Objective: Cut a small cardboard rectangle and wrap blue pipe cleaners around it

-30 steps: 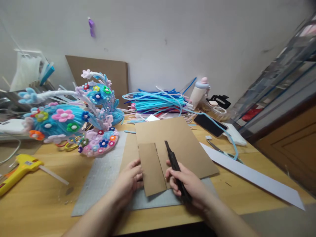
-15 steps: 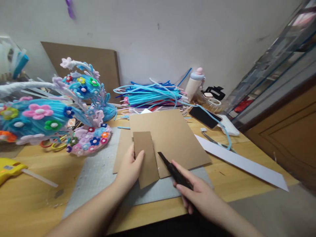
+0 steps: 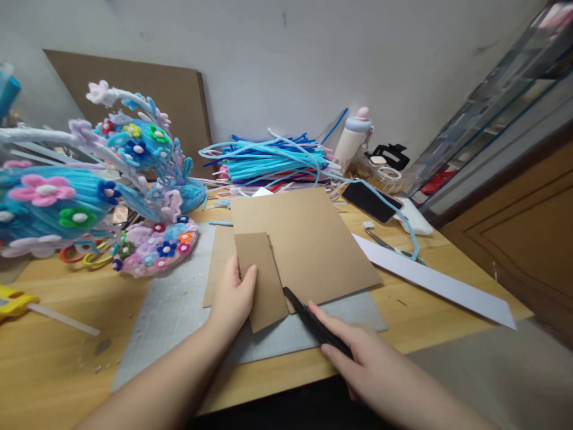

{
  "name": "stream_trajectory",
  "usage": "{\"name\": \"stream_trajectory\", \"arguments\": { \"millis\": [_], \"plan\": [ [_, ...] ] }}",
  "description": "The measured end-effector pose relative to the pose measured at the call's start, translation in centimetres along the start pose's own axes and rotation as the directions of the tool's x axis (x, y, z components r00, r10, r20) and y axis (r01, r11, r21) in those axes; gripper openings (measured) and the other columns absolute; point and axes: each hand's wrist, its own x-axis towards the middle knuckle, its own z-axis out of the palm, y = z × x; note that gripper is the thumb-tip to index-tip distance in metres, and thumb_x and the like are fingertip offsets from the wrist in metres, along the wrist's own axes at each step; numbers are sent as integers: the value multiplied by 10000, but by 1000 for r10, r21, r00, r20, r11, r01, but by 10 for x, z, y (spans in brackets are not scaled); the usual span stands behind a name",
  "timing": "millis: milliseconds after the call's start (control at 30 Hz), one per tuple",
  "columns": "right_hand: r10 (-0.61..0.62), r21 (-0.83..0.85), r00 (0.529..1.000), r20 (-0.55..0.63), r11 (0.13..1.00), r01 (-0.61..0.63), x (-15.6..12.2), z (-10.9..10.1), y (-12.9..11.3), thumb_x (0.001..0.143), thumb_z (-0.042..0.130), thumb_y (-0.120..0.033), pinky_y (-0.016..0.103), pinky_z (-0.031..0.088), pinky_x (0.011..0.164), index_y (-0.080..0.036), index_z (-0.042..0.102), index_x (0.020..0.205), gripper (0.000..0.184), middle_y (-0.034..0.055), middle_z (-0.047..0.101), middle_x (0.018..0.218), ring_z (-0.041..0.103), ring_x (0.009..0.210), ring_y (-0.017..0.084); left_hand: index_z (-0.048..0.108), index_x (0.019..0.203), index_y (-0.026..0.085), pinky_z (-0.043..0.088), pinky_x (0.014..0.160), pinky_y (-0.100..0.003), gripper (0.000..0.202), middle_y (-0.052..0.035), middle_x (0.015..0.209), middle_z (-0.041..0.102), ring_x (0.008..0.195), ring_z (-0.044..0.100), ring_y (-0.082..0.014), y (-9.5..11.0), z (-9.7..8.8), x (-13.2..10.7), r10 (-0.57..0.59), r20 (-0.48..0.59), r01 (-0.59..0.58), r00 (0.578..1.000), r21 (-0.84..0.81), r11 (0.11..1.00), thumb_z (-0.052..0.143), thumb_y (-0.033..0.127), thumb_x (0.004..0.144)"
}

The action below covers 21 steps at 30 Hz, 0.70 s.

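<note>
My left hand [image 3: 235, 289] grips the left edge of a narrow cardboard strip [image 3: 264, 286], thumb on top and fingers beneath. The strip tilts a little and lies over a larger cardboard sheet [image 3: 313, 245]. In my right hand [image 3: 353, 352] is a black utility knife [image 3: 316, 322], its tip at the right edge of the strip, near the lower end; I cannot tell if it touches. Below the sheet another piece of cardboard [image 3: 215, 278] shows at the left, and a grey cutting mat [image 3: 165, 322] lies under everything.
Pipe-cleaner flower ornaments [image 3: 156, 248] and a yellow glue gun [image 3: 15, 303] stand at left. Behind lie a pile of pipe cleaners [image 3: 273, 158], a bottle [image 3: 352, 140] and a phone [image 3: 371, 202]. A white strip [image 3: 439, 283] and tweezers [image 3: 380, 240] are at right.
The knife tip has come down and left to the edge of the cardboard strip. My left hand keeps its hold on the strip. The whole view has shifted slightly.
</note>
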Motion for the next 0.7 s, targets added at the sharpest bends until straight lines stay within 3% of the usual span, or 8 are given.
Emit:
{"name": "stream_trajectory", "arguments": {
  "millis": [100, 233, 333, 367, 433, 533, 600, 700],
  "plan": [
    [20, -178, 999, 43, 984, -12, -6, 0, -9, 809, 513, -242, 417, 502, 775, -319, 453, 1330, 530, 106, 626, 1182, 626, 961, 287, 522, 1099, 180, 443, 913, -421, 285, -102, 1144, 617, 1076, 566, -263, -4, 1, 3, -17, -13, 17, 1000, 18, 1000, 491, 272, 832],
    [89, -363, 994, 62, 930, -60, -8, 4, -19, 812, 482, -241, 421, 500, 696, -278, 407, 1368, 562, 148, 687, 1011, 652, 857, 307, 338, 1293, 174, 408, 961, -432, 507, -132, 1237, 542, 1144, 520, -253, -5, 0, 2, 13, -50, -11, 999, 51, 999, 492, 216, 812],
    [79, -472, 995, 60, 880, -42, -8, 8, -27, 822, 449, -233, 393, 492, 644, -260, 399, 1377, 557, 154, 696, 953, 661, 792, 297, 232, 1391, 183, 250, 1064, -486, 723, -150, 1414, 343, 1305, 325, -289, 6, -4, 1, 219, -88, -168, 972, 391, 905, 548, 142, 742],
    [77, -504, 995, 64, 863, -34, -7, 9, -30, 826, 439, -227, 385, 487, 632, -254, 393, 1382, 558, 154, 697, 940, 663, 774, 292, 296, 1377, 206, 202, 1078, -498, 684, -127, 1444, 309, 1330, 271, -296, 10, -5, 2, 301, -9, -252, 954, 522, 815, 538, 126, 742],
    [93, -573, 992, 79, 819, -31, -6, 11, -39, 823, 435, -209, 370, 473, 601, -235, 369, 1395, 577, 158, 700, 909, 664, 733, 288, 470, 1279, 264, 174, 1083, -490, 492, -54, 1457, 334, 1344, 248, -272, 16, -6, 9, 358, 298, -464, 885, 626, 627, 466, 138, 803],
    [156, -681, 983, 101, 731, -46, -3, 12, -56, 786, 453, -147, 348, 439, 553, -211, 336, 1410, 638, 170, 701, 916, 667, 715, 299, 550, 1202, 319, 172, 1086, -445, 373, 25, 1436, 388, 1343, 275, -210, 15, -2, 25, 258, 696, -702, 670, 481, 525, 368, 220, 892],
    [196, -733, 973, 122, 679, -45, -1, 13, -66, 742, 464, -93, 334, 409, 529, -196, 333, 1412, 690, 173, 701, 928, 669, 728, 308, 498, 1259, 337, 148, 1092, -436, 385, 31, 1437, 385, 1346, 278, -199, 8, 2, 35, 206, 773, -732, 600, 426, 532, 365, 265, 905],
    [219, -779, 964, 153, 627, -18, -1, 15, -74, 688, 463, -41, 317, 361, 500, -172, 313, 1419, 757, 172, 703, 909, 667, 733, 310, 426, 1316, 351, 142, 1090, -438, 413, 27, 1445, 368, 1349, 275, -197, -3, 5, 42, 181, 782, -721, 596, 423, 548, 350, 291, 914]
  ]
}}
